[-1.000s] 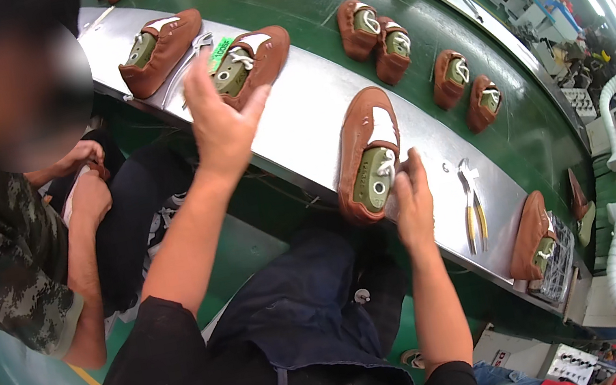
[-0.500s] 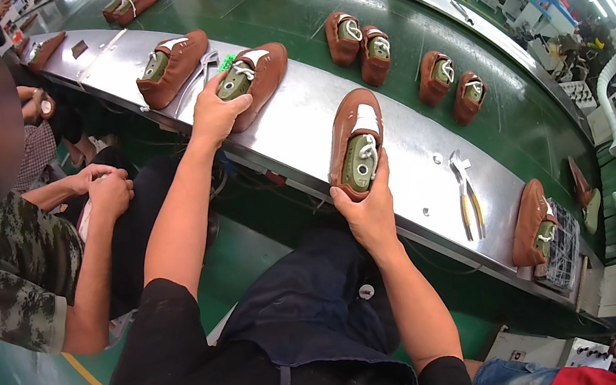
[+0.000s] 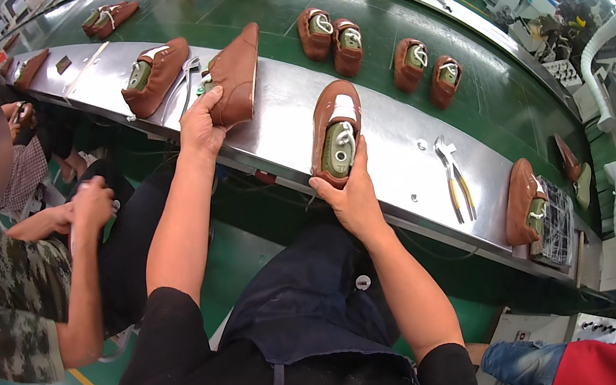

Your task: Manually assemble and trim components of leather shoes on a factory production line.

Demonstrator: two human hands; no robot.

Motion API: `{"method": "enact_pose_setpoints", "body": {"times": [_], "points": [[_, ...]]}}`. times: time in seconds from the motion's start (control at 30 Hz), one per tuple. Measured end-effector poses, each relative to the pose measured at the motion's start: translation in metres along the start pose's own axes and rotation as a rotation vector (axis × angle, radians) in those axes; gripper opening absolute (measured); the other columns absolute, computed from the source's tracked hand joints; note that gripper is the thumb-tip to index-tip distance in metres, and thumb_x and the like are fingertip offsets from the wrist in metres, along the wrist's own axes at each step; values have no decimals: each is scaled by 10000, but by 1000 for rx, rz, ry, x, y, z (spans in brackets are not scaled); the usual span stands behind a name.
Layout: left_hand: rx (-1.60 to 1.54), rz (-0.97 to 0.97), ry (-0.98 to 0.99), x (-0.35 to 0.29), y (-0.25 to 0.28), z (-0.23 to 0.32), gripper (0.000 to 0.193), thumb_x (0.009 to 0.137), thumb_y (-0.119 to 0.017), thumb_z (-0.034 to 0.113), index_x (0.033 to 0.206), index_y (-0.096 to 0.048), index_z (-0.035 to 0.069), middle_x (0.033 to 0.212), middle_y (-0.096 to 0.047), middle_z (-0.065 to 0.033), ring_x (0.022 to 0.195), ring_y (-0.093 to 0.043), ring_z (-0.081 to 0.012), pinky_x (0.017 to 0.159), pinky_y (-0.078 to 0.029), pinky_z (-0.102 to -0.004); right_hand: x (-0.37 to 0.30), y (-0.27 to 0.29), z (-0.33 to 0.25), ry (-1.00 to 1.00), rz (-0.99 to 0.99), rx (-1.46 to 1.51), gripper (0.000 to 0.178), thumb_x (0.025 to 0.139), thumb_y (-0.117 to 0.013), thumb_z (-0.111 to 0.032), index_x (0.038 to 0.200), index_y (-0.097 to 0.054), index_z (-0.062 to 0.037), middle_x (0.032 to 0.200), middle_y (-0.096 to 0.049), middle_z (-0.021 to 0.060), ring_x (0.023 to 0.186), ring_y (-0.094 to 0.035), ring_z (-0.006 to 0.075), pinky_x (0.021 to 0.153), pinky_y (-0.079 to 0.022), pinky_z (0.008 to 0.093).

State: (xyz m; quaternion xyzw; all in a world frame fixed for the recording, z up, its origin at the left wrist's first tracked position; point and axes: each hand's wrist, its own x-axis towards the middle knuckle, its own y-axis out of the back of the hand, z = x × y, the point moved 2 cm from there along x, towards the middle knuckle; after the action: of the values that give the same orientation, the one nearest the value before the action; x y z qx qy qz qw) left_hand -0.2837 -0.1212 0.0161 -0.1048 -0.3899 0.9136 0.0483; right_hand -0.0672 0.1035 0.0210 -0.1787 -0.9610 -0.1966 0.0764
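Observation:
My left hand (image 3: 204, 126) is closed round the heel end of a brown shoe (image 3: 237, 77), which is tilted so that its side and sole edge face me. A second brown shoe (image 3: 327, 125), with white laces and a green shoe last inside, sits toe away from me in my right hand (image 3: 352, 194). My right fingers wrap its heel at the near edge of the metal bench. Left of my left hand stand another brown shoe (image 3: 157, 77) and grey-handled pliers (image 3: 184, 86). Pliers with yellow-and-black handles (image 3: 454, 177) lie to the right.
Several brown shoes (image 3: 348, 47) rest in pairs on the green conveyor belt (image 3: 242, 6) beyond the metal bench (image 3: 392, 153). One shoe (image 3: 524, 204) stands at the bench's right end beside a wrapped block (image 3: 557, 227). A co-worker in a camouflage shirt (image 3: 5, 295) sits close on my left.
My left hand has tipped its shoe up on its side, turning the laced opening away from view. The right-hand shoe stays held much as before. The whole view has shifted slightly.

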Motion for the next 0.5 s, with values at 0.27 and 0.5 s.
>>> {"method": "enact_pose_setpoints", "body": {"times": [0.27,0.5], "points": [[200,-270,-321,-84,-87,-26,571,952,-727,28,1464,-494,-68,1293,-669,-130,1129,-681,-203,1017,-545,-353,6,50,-19,15,81,429,1051,938,-793,-461,1646,-196,37,1660,-321,280,1541,-355,379,1226,-345,490],[831,-602,-612,-203,-117,-81,737,802,-842,84,1465,-537,-17,1453,-580,-208,1309,-596,-319,1120,-453,-402,-7,59,-33,-8,167,955,844,967,-719,-567,1516,-430,4,1416,-592,118,1292,-597,250,1113,-477,408]]}}
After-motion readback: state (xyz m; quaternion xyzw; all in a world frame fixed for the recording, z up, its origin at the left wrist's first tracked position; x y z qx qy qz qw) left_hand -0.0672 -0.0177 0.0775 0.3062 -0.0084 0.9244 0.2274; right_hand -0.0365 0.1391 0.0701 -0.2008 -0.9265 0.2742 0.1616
